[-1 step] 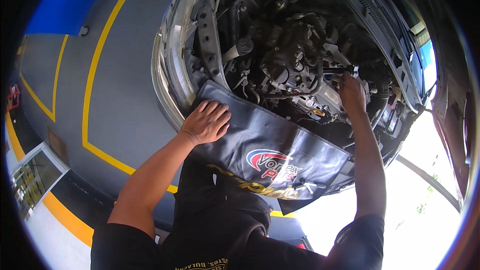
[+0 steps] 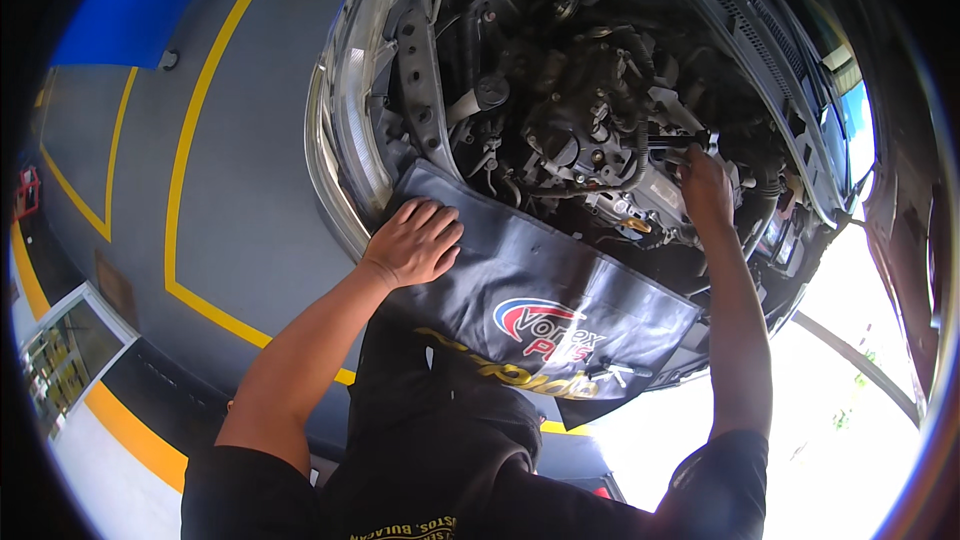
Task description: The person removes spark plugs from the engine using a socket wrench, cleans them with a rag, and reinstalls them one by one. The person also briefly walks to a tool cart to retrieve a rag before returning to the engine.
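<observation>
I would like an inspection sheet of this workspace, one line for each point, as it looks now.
Surface: black fender cover, printed, draped over the near side of the engine bay.
Job's things: exposed engine with round black oil filler cap in place and yellow dipstick handle.
Clutter: small pale object on the cover, too small to identify.
Left hand: resting palm-down on the cover.
Right hand: at the engine; grip unclear.
Cables: dark ribbed conduit bends across the engine.
Surroundings: grey floor with yellow lines; blue panel.
</observation>
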A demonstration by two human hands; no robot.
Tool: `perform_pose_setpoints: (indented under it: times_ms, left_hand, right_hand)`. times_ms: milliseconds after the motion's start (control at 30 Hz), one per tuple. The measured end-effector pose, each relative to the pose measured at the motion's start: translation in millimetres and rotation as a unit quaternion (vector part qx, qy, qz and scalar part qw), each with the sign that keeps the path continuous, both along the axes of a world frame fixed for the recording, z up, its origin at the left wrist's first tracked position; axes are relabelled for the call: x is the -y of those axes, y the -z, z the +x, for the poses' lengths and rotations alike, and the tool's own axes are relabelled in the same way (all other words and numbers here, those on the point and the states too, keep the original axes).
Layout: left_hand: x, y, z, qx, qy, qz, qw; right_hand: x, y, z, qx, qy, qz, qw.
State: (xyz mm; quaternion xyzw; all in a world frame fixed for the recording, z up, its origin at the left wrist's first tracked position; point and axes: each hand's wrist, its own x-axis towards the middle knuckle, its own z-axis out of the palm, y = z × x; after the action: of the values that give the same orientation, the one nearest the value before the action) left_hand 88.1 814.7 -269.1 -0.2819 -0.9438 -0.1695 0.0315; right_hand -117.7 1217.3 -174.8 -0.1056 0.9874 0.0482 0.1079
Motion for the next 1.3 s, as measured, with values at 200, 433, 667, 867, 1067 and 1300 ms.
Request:
perform_pose_setpoints:
  times_ms: [200,433,667,867,1067,1300]
  left_hand:
    - [1.7,3.7,-5.1,-0.001,0.0,-0.003,1.0]
    - [2.0,4.9,-3.0,0.02,0.001,-0.008,1.0]
    - [1.5,5.1,-4.3,0.012,0.002,-0.014,1.0]
    - [2.1,6.6,-3.0,0.02,0.004,-0.021,1.0]
    - [2.6,7.6,-3.1,0.019,0.008,-0.022,1.0]
    - [2.1,7.7,-2.7,0.02,0.006,-0.015,1.0]
  right_hand:
    - [-2.3,5.5,-2.0,-0.05,-0.037,-0.057,0.996]
    - [11.7,-3.8,5.4,-0.031,-0.023,0.002,0.999]
    - [8.6,2.1,-4.1,-0.004,0.036,0.036,0.999]
    - [10.0,-1.6,0.7,-0.014,-0.023,-0.024,0.999]
    - [6.7,-0.1,-7.2,0.039,0.059,0.028,0.997]
    - [12.2,-4.2,1.5,-0.039,-0.042,-0.038,0.998]
